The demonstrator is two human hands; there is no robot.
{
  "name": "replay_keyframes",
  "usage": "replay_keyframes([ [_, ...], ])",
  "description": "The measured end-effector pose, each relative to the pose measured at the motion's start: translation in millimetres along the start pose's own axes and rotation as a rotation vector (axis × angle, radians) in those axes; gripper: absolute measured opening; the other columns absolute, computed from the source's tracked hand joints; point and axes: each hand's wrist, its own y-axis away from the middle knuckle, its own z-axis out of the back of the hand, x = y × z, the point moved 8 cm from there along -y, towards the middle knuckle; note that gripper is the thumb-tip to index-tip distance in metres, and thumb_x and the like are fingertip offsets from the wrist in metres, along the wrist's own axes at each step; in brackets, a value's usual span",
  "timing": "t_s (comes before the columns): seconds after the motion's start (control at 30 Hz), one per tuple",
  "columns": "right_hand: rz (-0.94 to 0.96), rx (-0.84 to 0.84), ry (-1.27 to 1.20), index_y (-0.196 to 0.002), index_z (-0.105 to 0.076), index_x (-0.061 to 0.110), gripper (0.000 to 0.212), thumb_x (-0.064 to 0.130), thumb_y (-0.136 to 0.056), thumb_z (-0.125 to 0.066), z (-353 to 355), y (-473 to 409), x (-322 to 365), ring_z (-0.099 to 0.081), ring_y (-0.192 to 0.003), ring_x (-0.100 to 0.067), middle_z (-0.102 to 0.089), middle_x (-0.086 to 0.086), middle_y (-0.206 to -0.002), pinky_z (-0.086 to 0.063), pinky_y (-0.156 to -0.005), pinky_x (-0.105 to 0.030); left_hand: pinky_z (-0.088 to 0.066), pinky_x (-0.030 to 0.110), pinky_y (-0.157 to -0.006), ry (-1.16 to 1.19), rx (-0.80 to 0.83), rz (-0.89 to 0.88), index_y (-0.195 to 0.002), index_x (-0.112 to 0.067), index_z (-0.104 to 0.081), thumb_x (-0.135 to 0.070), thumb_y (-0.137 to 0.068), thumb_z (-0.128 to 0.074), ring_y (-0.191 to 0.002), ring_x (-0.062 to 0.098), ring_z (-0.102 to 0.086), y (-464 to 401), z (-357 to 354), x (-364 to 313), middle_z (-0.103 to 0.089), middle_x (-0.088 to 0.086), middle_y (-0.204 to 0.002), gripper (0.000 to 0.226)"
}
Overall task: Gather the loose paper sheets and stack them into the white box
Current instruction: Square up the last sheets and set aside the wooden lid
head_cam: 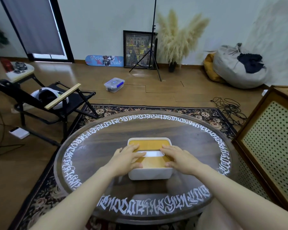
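A white box stands in the middle of a round dark wooden table. A yellowish wooden lid with a white strip across it lies on top of the box. My left hand rests flat on the lid's left side, fingers straight, thumb over the near edge. On the lid's right side my right hand lies flat in the same way. No loose paper sheets are visible on the table.
The table carries white lettering round its rim and stands on a patterned rug. A folding chair is to the left, a perforated wooden cabinet to the right. A clear plastic container and a tripod are on the floor beyond.
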Motion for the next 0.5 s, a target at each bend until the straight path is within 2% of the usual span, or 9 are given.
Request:
replay_keyframes([
  [0.2, 0.027, 0.002, 0.117, -0.144, -0.039, 0.03, 0.052, 0.035, -0.094, -0.055, 11.7, -1.2, 7.6, -0.024, -0.142, -0.017, -0.03, 0.005, -0.155, -0.027, -0.111, -0.039, -0.006, 0.04, -0.116, 0.03, -0.063, -0.01, -0.144, -0.037, -0.038, -0.044, -0.094, -0.051, -0.144, 0.012, -0.014, 7.8, 6.9, -1.8, -0.022, -0.009, -0.157, 0.052],
  [0.33, 0.03, 0.001, 0.172, -0.145, -0.037, 0.033, 0.055, 0.037, -0.093, -0.056, 8.9, 0.9, 10.5, -0.02, -0.144, -0.016, -0.023, 0.006, -0.157, -0.027, -0.111, -0.038, -0.007, 0.043, -0.117, -0.019, -0.046, 0.007, -0.144, -0.037, -0.038, -0.043, -0.094, -0.053, -0.145, 0.013, -0.013, 4.7, 5.1, -1.8, -0.018, -0.006, -0.158, 0.053],
  [0.5, 0.035, 0.021, 0.18, -0.147, -0.033, 0.034, 0.056, 0.04, -0.095, -0.052, 4.4, -0.2, 17.7, -0.018, -0.144, -0.019, -0.02, 0.003, -0.158, -0.026, -0.112, -0.037, -0.01, 0.045, -0.117, -0.138, 0.054, 0.003, -0.146, -0.039, -0.032, -0.046, -0.094, -0.05, -0.146, 0.017, -0.009, -4.6, 2.2, -1.5, -0.01, -0.002, -0.16, 0.055],
])
